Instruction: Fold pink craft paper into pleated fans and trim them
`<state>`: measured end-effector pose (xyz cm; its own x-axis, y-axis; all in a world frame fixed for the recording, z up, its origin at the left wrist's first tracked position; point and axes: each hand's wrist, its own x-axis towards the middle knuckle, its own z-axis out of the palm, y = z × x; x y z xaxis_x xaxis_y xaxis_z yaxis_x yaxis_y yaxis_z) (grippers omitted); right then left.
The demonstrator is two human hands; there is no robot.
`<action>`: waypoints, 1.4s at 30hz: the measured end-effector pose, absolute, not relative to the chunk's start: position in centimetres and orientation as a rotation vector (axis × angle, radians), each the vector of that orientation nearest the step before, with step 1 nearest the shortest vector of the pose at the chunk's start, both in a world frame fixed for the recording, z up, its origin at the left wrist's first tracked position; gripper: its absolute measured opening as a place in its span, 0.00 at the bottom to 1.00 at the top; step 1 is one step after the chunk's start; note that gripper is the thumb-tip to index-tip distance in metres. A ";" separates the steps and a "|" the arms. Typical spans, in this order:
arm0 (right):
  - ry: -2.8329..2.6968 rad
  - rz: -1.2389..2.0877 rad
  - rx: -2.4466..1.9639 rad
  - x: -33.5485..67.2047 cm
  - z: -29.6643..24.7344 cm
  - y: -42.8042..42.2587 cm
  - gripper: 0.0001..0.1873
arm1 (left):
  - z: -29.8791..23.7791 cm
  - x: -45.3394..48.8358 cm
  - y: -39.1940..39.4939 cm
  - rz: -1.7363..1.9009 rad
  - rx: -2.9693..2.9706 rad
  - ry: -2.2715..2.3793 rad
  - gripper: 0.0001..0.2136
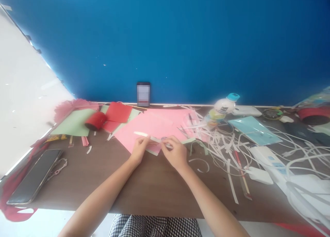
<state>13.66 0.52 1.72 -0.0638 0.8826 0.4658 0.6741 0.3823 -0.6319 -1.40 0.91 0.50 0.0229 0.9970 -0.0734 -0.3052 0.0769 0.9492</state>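
A narrow whitish paper strip [154,139] stretches between my two hands, over the pink paper sheets [149,122]. With closed fingers, my left hand [139,148] grips it, and a pale end sticks out to the upper left. My right hand [175,151] pinches the strip farther right, its thumb and fingertips close together. A pale green-white strip end shows to the right of that hand. Beyond it, scissors [183,130] lie partly hidden among paper strips. The exact spot under my right fingertips is blurred.
A bottle with a blue cap [223,106] stands behind tangled white paper strips [227,146]. White cables and a power strip [269,161] fill the right side. A phone [143,94] leans on the blue wall; another phone [36,175] lies left. A red roll [95,121] rests near green paper [74,123].
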 end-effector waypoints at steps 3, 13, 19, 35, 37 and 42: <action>-1.799 0.311 -1.347 13.7 1.7 0.5 0.09 | 0.5 -1.3 0.8 1.267 0.974 1.052 0.16; -1.856 0.231 -1.235 14.3 2.0 0.8 0.07 | 0.1 -2.3 1.9 1.423 0.829 1.083 0.24; -1.936 0.122 -1.187 14.6 1.6 1.0 0.06 | 0.2 -4.0 1.9 1.771 1.729 1.715 0.33; -2.115 -0.016 -1.143 14.5 1.4 1.0 0.09 | 0.7 -2.2 0.6 1.142 2.435 1.308 0.09; -2.158 -0.069 -1.139 14.4 1.3 1.0 0.11 | 0.7 -2.2 0.6 1.179 2.353 1.293 0.08; -2.173 -0.217 -1.051 14.3 1.2 0.8 0.12 | 1.0 -1.8 0.8 1.227 1.958 1.320 0.05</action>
